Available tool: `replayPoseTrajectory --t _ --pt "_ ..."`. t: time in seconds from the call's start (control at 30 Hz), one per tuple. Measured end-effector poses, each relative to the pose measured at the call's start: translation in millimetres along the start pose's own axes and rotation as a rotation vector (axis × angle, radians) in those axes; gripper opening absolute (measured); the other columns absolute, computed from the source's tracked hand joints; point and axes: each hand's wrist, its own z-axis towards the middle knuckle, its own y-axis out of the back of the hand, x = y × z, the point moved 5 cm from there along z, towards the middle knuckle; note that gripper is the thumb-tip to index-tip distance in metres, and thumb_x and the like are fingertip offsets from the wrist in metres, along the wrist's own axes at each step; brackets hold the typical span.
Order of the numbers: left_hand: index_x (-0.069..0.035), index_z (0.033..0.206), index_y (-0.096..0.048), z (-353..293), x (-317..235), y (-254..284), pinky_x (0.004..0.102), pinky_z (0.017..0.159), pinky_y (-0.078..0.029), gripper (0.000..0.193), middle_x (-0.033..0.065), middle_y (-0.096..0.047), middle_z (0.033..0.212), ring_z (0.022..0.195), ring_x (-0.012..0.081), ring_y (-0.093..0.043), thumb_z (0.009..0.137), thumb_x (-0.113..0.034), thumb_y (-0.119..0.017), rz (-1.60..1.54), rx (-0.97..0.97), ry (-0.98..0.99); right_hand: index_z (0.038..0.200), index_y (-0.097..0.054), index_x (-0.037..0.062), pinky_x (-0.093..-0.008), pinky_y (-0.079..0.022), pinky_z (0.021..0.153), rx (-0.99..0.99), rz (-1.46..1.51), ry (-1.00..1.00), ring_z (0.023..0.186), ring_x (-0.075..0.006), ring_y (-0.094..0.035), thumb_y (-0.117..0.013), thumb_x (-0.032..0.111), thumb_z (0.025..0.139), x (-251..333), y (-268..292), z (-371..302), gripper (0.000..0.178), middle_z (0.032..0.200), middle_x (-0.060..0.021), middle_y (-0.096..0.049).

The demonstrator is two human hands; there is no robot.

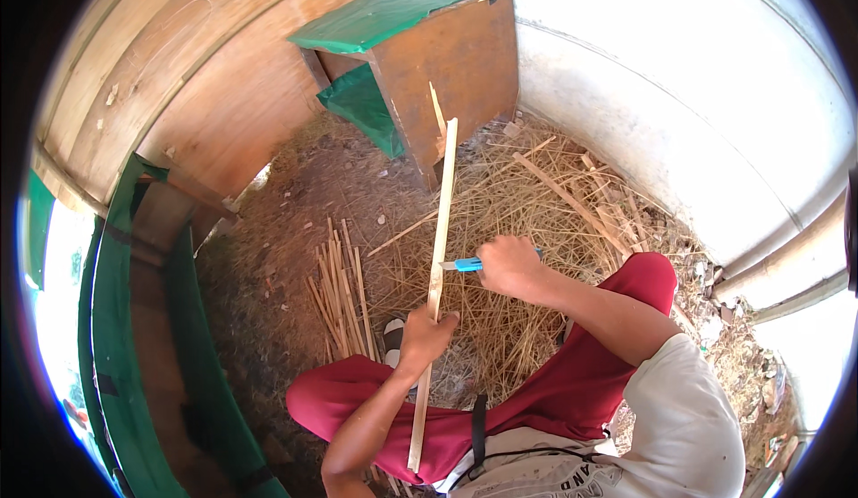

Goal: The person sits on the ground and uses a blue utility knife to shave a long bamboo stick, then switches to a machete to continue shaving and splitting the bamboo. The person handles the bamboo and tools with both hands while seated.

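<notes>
- Already, on the left, a bundle of thin split sticks (340, 297) lies on the ground (277, 230) beside the person's knee, roughly lined up together; judging by that, a fair share of the splitting looks done.
- Next to it, the left hand (424, 337) is closed around a long pale strip of wood (435, 284), gripping it low on its length. The strip stands nearly upright between the knees, its lower end down by the red trousers (572, 400) and its upper end reaching toward the brown wooden cabinet (456, 60) at the back.
- Just to the right, the right hand (509, 266) is wrapped tight around a small knife with a blue handle (466, 265). Its blade appears to meet the strip's edge partway up, though the blade is too small to tell for certain whether it has bitten in.
- Above the knife the strip looks whole, so this piece seems, as a guess, only partly worked.
- Further right, a wide spread of straw-like shavings and offcuts (536, 203) covers the ground up to the white wall (697, 123), with a few longer slats (572, 199) lying in it, possibly stock not yet cut.
</notes>
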Motion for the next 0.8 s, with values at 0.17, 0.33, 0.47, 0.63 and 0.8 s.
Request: replayPoseTrajectory --t 0.17,0.33,0.47,0.63,0.8 --pt "0.002 0.079 -0.062 2 3 -11 0.0376 0.052 -0.044 0.024 0.0085 -0.056 0.056 0.051 0.0163 -0.055 0.085 -0.02 -0.068 -0.046 0.009 0.002 0.074 -0.069 -0.0017 -0.0424 -0.057 0.059 -0.01 -0.055 -0.014 0.065 -0.0322 -0.069 -0.066 0.007 0.073 -5 -16 4 0.009 0.071 -0.0177 -0.067" --pt "0.0 0.07 -0.055 3 1 -16 0.0358 0.05 -0.04 0.025 0.0035 -0.05 0.055 0.053 0.0133 -0.049 0.084 -0.016 -0.069 -0.171 0.09 0.037 0.072 -0.067 -0.0027 -0.0425 -0.056 0.057 0.0 -0.019 -0.032 0.065 -0.0327 -0.069 -0.064 0.004 0.074 -1 -26 6 0.008 0.071 -0.0187 -0.067" --pt "-0.006 0.066 -0.047 2 16 -23 0.0328 0.048 -0.036 0.027 0.0013 -0.047 0.058 0.054 0.0111 -0.044 0.079 -0.01 -0.07 -0.304 0.202 0.175 0.073 -0.067 -0.0021 -0.0421 -0.055 0.056 -0.001 -0.029 -0.027 0.065 -0.0326 -0.069 -0.063 0.006 0.078 1 -31 9 0.01 0.071 -0.0181 -0.067" --pt "-0.008 0.069 -0.044 -2 28 -28 0.0327 0.047 -0.032 0.021 0.0018 -0.046 0.061 0.054 0.0106 -0.042 0.073 -0.001 -0.064 -0.333 0.276 0.195 0.073 -0.068 -0.0013 -0.0415 -0.054 0.054 -0.019 -0.094 -0.03 0.066 -0.0309 -0.07 -0.064 0.009 0.08 0 -41 18 0.013 0.072 -0.0169 -0.068" --pt "-0.012 0.071 -0.037 -6 44 -32 0.0264 0.038 -0.021 0.028 -0.0006 -0.044 0.06 0.046 0.0056 -0.038 0.074 0.004 -0.06 -0.341 0.296 0.236 0.072 -0.068 -0.0006 -0.0404 -0.054 0.053 -0.069 -0.118 -0.009 0.068 -0.0292 -0.07 -0.065 0.009 0.08 -2 -56 29 0.013 0.071 -0.0164 -0.067"
